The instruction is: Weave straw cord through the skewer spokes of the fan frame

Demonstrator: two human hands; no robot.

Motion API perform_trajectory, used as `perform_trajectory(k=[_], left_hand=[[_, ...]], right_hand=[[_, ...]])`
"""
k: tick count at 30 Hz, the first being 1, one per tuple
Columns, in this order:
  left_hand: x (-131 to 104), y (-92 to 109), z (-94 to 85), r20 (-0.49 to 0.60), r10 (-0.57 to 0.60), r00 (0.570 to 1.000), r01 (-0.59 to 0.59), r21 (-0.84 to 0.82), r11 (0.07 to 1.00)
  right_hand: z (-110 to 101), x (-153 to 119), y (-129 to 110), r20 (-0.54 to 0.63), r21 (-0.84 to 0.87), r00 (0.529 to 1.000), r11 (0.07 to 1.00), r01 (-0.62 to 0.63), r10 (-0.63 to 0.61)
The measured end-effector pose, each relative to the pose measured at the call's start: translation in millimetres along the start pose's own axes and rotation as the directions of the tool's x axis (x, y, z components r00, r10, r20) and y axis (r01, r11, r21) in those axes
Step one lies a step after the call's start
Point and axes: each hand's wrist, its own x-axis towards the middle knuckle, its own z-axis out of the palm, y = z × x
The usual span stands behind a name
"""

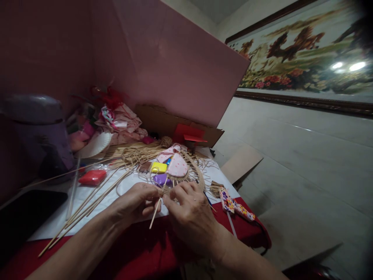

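Observation:
My left hand [135,202] and my right hand [190,210] meet at the table's front edge. Between their fingertips is a small piece of twine weaving [165,189], mostly hidden by the fingers. A thin reed stick [155,214] runs through it and slants down toward me. My left thumb and fingers pinch its left side; the right thumb and curled fingers close on the other side. Just beyond lie a pink dotted fabric piece [177,166] and a curved twine-woven band [198,169] with sticks poking out. Purple [161,179] and yellow [159,167] packets sit behind my hands.
Long reed sticks [96,194] cross the white sheet at left, by a red packet [93,177]. A dark flat device [35,210] and purple container [40,136] stand farther left. A flower-patterned glue gun [236,206] lies at the right edge, its cord hanging.

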Motion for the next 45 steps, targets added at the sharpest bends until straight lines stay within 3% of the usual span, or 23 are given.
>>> perform_trajectory(k=[18, 26, 37, 42, 45], left_hand=[[-2.6, 2.4, 1.5, -0.021, -0.059, 0.998, 0.058, -0.006, 0.998], [-0.8, 1.6, 1.5, -0.042, -0.035, 0.998, 0.036, 0.026, 0.999], [-0.6, 1.7, 3.0, -0.067, -0.011, 0.998, 0.011, -0.001, 1.0], [0.1, 1.0, 0.7, -0.034, -0.026, 0.999, 0.027, 0.004, 1.0], [-0.7, 2.9, 2.8, -0.075, -0.05, 0.996, 0.051, 0.009, 0.999]], right_hand=[[-5.9, -9.2, 1.7, -0.008, 0.19, 0.998, 0.98, -0.064, 0.066], [-1.7, -0.8, 3.1, 0.049, 0.075, 0.998, 0.996, -0.038, 0.034], [4.5, 5.1, -0.9, -0.007, -0.026, 1.0, 0.999, 0.024, -0.024], [3.9, 0.6, 1.4, 0.006, 0.054, 1.0, 0.999, -0.001, 0.0], [1.4, -4.2, 4.9, 0.029, 0.139, 0.999, 0.989, -0.047, 0.044]])
